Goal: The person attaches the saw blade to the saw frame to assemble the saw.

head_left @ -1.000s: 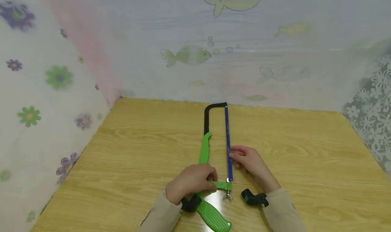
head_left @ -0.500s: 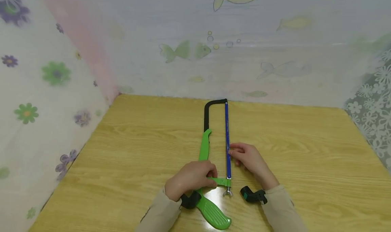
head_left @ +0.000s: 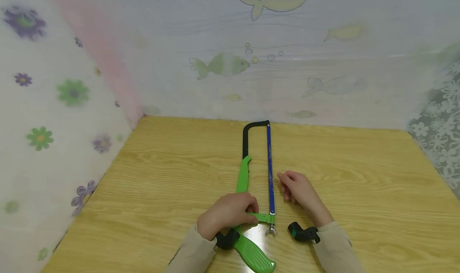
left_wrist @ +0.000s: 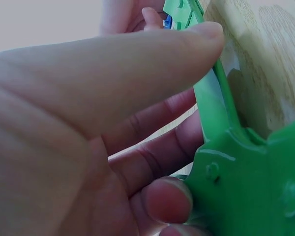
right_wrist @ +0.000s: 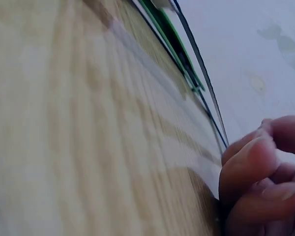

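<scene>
A hacksaw (head_left: 242, 177) with a green and black frame lies on the table, its handle (head_left: 256, 255) toward me. Along its right side runs a blue blade (head_left: 271, 169), with a wing nut (head_left: 271, 230) at the near end. My left hand (head_left: 230, 211) grips the green crosspiece beside the handle. In the left wrist view the thumb lies over this green part (left_wrist: 211, 103) and fingers curl on its other side. Just right of the blade, my right hand (head_left: 297, 189) hovers apart from it, fingers (right_wrist: 250, 164) loosely curled around nothing.
The wood-grain table (head_left: 161, 165) ends at a pale back wall (head_left: 201, 101) painted with fish. A flower-patterned wall (head_left: 64, 145) borders it on the left. Each wrist carries a black camera mount, the right one (head_left: 302, 233) jutting toward the wing nut.
My right hand has let go of the blue blade and drawn a little to the right. The left hand keeps its grip. The head view has shifted slightly.
</scene>
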Motion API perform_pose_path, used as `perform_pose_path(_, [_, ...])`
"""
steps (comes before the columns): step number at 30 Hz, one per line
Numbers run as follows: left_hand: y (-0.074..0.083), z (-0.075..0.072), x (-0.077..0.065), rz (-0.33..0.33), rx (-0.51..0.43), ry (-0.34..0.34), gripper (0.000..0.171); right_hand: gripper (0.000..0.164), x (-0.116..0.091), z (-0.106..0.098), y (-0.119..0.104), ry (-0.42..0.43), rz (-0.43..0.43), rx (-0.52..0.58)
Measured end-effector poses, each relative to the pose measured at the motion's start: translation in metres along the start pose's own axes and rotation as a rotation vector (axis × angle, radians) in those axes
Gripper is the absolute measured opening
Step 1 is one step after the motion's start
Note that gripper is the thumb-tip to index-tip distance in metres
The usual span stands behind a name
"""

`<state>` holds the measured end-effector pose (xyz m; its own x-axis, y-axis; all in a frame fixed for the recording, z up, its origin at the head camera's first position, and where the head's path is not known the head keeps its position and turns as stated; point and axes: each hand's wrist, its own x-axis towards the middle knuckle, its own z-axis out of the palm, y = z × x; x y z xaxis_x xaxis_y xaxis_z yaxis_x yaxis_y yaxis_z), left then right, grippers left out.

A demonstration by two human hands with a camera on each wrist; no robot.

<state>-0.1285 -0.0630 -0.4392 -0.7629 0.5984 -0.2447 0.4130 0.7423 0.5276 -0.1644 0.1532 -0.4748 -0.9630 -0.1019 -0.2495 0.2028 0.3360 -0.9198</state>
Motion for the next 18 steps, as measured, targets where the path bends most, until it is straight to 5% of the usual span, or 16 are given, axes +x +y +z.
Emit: perform_pose_path(18, [0.0, 0.001, 0.0, -0.007, 0.058, -0.002, 0.013, 0.043, -0.01, -0.008, 0.005, -0.036, 0.031, 0.064])
